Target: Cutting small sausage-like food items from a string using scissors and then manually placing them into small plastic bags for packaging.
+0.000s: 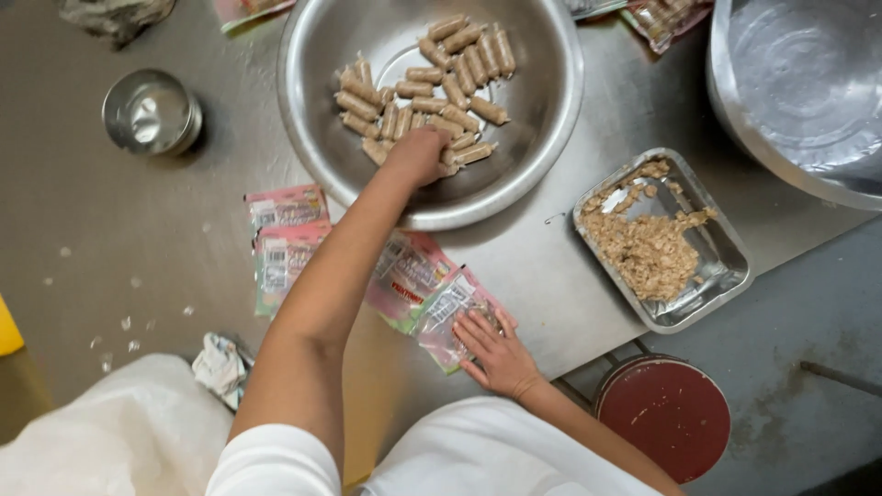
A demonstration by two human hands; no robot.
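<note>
A large steel bowl (542,138) holds several short brown rolls (459,69) laid side by side. My left hand (418,154) reaches into it, fingers curled down over a roll at the near edge of the pile. My right hand (496,349) lies flat with fingers apart on a clear-and-pink plastic packet (443,312) on the steel table (110,220). Beside that packet lies another pink packet (404,271), partly under my left forearm.
A rectangular steel tray (726,266) with crumbly beige filling sits right of the bowl. Two more pink packets (285,234) lie to the left. A small steel cup (152,112) stands far left, a second big steel bowl (799,83) top right, a red round stool (671,413) below.
</note>
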